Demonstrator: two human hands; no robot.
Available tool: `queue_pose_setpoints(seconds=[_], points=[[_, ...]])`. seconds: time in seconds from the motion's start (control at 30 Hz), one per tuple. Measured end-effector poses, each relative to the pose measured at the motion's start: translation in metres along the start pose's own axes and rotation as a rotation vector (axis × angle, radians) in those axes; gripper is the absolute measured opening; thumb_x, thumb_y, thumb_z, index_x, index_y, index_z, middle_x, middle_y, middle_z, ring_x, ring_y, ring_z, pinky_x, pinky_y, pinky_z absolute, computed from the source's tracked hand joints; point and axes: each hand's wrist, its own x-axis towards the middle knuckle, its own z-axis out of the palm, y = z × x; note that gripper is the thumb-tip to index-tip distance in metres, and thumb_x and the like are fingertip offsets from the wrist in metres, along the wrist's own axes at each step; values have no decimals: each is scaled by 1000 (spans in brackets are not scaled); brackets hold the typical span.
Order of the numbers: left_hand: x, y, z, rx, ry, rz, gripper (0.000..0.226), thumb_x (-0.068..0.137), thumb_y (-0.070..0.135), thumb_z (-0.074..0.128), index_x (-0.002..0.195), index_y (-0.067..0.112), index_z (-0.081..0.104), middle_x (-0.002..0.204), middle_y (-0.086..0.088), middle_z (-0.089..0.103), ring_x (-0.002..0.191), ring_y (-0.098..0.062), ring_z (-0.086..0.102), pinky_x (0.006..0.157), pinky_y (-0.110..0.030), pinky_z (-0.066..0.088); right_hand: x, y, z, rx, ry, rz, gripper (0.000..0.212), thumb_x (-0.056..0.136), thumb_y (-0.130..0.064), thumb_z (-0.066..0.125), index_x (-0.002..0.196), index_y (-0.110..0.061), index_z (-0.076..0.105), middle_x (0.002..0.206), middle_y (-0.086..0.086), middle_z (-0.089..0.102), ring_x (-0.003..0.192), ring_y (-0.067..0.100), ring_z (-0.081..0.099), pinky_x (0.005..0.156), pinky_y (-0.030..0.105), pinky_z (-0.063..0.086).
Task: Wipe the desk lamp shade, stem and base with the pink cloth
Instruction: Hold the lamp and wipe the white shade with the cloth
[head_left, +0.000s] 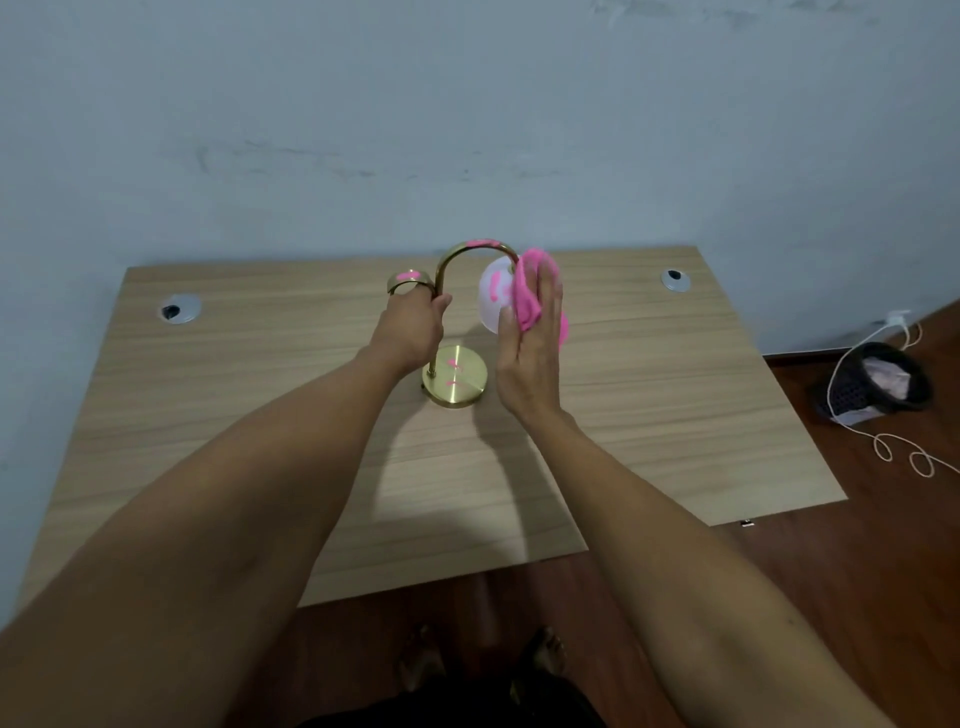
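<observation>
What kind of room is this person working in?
Probably a plain home room or small office: a wooden desk with cable holes stands against a bare painted wall, on a wood floor, with a small bin and a loose cord nearby.

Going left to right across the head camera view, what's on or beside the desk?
left cable grommet → left hand on the stem → brass base → pink cloth → right cable grommet → black basket

left hand (410, 327) – fist closed, arm outstretched | right hand (530, 353) – apparently flat, fingers raised
</observation>
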Motion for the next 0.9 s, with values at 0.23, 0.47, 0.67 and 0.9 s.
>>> queue_pose_setpoints(seconds=[0.23, 0.47, 0.67, 0.9], points=[[2, 1, -6, -19, -39, 17, 29, 103, 38, 41, 91, 14, 53, 101, -21, 64, 96, -40, 59, 79, -38, 43, 8, -8, 10, 85, 120, 145, 54, 109, -36, 35, 160, -24, 23, 168, 2, 24, 155, 23, 23, 121, 53, 31], [-2, 6, -11, 12, -45, 63, 34, 104, 29, 43, 96, -1, 58, 98, -21, 61, 96, -37, 57, 77, -33, 37, -27, 23, -1, -352, -82, -280, 59, 107, -25, 38, 159, 0, 22, 168, 20, 14, 157, 40, -1, 124, 61, 15], [-1, 7, -15, 18, -54, 95, 32, 103, 28, 44, 86, 5, 57, 88, -17, 61, 87, -35, 58, 73, -32, 36, -3, 15, 0, -649, -149, -483, 59, 104, -25, 44, 156, 1, 32, 165, 17, 29, 155, 36, 18, 128, 50, 11], [-6, 11, -19, 8, -60, 149, 28, 103, 23, 44, 81, 8, 53, 83, -14, 56, 77, -28, 51, 69, -35, 38, 19, -6, 4, -842, -134, -491, 59, 101, -27, 47, 150, 5, 41, 158, 22, 40, 151, 34, 32, 127, 49, 19]])
